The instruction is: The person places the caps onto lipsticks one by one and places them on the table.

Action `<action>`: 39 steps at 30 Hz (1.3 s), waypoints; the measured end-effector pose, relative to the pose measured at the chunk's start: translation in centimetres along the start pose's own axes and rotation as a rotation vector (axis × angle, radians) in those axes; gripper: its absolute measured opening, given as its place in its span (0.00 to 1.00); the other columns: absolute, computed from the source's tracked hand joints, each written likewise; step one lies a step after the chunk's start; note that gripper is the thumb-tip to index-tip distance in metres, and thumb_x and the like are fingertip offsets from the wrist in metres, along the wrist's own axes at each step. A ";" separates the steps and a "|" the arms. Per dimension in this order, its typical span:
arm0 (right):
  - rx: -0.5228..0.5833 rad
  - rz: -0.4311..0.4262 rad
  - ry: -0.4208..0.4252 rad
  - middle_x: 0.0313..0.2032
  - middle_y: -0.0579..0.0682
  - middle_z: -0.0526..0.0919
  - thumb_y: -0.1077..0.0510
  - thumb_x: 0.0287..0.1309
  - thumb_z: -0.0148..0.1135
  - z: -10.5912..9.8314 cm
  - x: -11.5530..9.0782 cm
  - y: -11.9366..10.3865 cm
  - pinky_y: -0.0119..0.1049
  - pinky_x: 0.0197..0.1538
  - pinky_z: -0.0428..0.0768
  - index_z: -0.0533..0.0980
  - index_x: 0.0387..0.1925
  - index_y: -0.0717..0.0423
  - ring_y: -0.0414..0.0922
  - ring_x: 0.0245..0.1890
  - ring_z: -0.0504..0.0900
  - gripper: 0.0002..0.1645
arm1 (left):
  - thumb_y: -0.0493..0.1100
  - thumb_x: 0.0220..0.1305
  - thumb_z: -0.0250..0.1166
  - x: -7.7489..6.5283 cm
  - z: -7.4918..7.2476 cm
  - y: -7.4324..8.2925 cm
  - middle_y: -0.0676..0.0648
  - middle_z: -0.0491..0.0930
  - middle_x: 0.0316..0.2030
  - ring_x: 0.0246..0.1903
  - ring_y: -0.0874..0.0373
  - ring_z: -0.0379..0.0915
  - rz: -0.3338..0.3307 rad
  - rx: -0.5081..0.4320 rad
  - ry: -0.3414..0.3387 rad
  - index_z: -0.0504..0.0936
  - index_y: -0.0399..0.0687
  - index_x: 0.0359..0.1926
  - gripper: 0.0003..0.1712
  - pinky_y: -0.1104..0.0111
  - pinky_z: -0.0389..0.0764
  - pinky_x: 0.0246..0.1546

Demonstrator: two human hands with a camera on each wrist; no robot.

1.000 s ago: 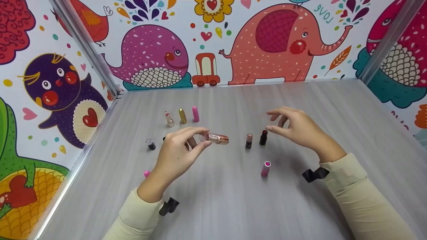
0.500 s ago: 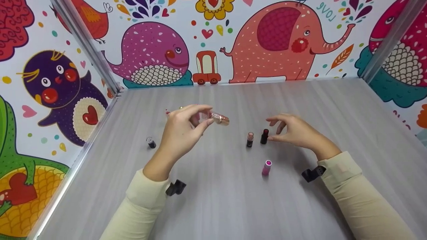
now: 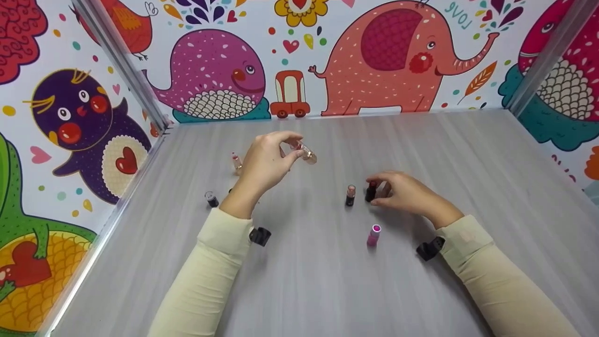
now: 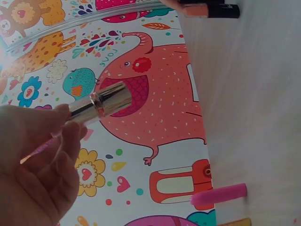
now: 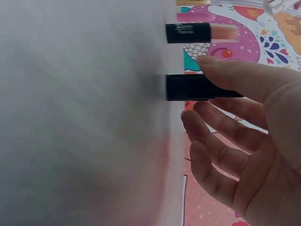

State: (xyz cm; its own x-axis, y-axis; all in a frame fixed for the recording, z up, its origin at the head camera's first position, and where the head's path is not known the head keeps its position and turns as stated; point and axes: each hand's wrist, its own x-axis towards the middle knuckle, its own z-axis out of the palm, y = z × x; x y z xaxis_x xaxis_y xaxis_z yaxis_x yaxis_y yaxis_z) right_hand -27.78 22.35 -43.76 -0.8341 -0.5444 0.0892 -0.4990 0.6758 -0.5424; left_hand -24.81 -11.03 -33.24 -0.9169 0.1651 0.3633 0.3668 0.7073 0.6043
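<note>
My left hand (image 3: 271, 157) pinches a gold lipstick with a clear cap (image 3: 308, 154) above the table; in the left wrist view its shiny gold end (image 4: 115, 98) points away from the fingertips. To the right, my right hand (image 3: 402, 193) has thumb and fingers curled round an upright black lipstick (image 3: 370, 193) standing on the table. The right wrist view has the thumb across its black tube (image 5: 188, 88), its upper part hidden. Just left of it stands a black lipstick with a peach-nude top (image 3: 350, 196). A magenta lipstick (image 3: 373, 236) stands nearer me.
A black lipstick with a clear top (image 3: 211, 200) stands at the left, and another with a red tip (image 3: 237, 161) is partly behind my left hand. The left wrist view also has a pink lipstick (image 4: 221, 194) and a gold one (image 4: 237, 222). Printed panels border the grey table (image 3: 309, 281).
My left hand has carried the gold lipstick away from me, toward the back of the table. My right hand has come down and closed round the black lipstick.
</note>
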 end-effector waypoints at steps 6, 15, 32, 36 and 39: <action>0.023 0.002 -0.017 0.53 0.59 0.86 0.62 0.60 0.77 0.5 -0.1 0.5 0.47 0.47 0.85 0.80 0.63 0.65 0.49 0.44 0.86 0.30 | 0.45 0.72 0.73 2.0 1.7 -0.7 0.52 0.89 0.50 0.49 0.53 0.81 -0.077 0.083 -0.100 0.89 0.53 0.60 0.17 0.56 0.80 0.51; 0.047 0.010 -0.012 0.47 0.56 0.87 0.61 0.62 0.76 0.6 0.1 0.8 0.44 0.45 0.84 0.81 0.59 0.65 0.48 0.43 0.86 0.25 | 0.41 0.74 0.70 4.5 3.6 -1.9 0.49 0.89 0.50 0.56 0.50 0.82 -0.120 0.162 -0.216 0.88 0.49 0.60 0.16 0.55 0.80 0.59; 0.099 -0.005 0.002 0.39 0.49 0.86 0.62 0.65 0.74 1.2 0.7 1.1 0.38 0.40 0.80 0.83 0.46 0.59 0.42 0.37 0.82 0.10 | 0.39 0.75 0.68 6.7 5.7 -4.3 0.43 0.88 0.52 0.50 0.47 0.83 -0.150 0.410 -0.295 0.87 0.44 0.60 0.16 0.54 0.82 0.60; 0.098 -0.005 0.008 0.38 0.49 0.86 0.63 0.64 0.74 1.2 0.8 1.1 0.38 0.40 0.80 0.83 0.45 0.59 0.42 0.36 0.82 0.10 | 0.38 0.73 0.69 7.1 6.1 -4.8 0.43 0.89 0.50 0.47 0.46 0.83 -0.132 0.445 -0.295 0.88 0.43 0.57 0.14 0.53 0.83 0.59; 0.096 -0.008 0.006 0.38 0.49 0.86 0.63 0.64 0.74 1.2 0.7 1.2 0.38 0.40 0.80 0.83 0.45 0.59 0.42 0.36 0.83 0.10 | 0.38 0.73 0.69 7.3 6.3 -5.2 0.43 0.89 0.47 0.45 0.46 0.83 -0.111 0.470 -0.288 0.89 0.43 0.53 0.11 0.53 0.83 0.56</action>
State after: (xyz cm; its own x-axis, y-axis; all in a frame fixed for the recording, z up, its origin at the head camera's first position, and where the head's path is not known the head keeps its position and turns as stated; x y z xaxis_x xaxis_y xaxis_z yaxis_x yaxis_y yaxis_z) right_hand -28.67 22.14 -45.37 -0.8315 -0.5467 0.0987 -0.4813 0.6203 -0.6193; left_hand -34.38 -9.11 -38.20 -0.9762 0.2063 0.0671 0.2162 0.9506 0.2229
